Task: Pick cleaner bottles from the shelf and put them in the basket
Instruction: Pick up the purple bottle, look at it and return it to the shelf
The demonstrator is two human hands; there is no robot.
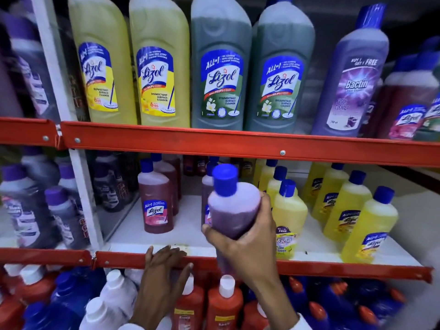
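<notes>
Purple cleaner bottle [234, 206]: upright, blue cap up, lifted off the middle shelf [166, 236] — free to carry to a basket, which isn't in view.
Right hand [247, 246]: wrapped closed around its lower body.
Left hand [164, 265]: open, empty, fingers resting on the red shelf rail [262, 145]'s lower twin — likely bracing, left of the bottle.

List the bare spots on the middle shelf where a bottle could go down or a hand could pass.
Middle shelf: bare white board along the front edge, between the red Lizol bottle and the purple bottle in the right hand. A further gap behind, left of the red bottle. Right half is crowded with yellow bottles. Left hand rests on the red rail.
</notes>
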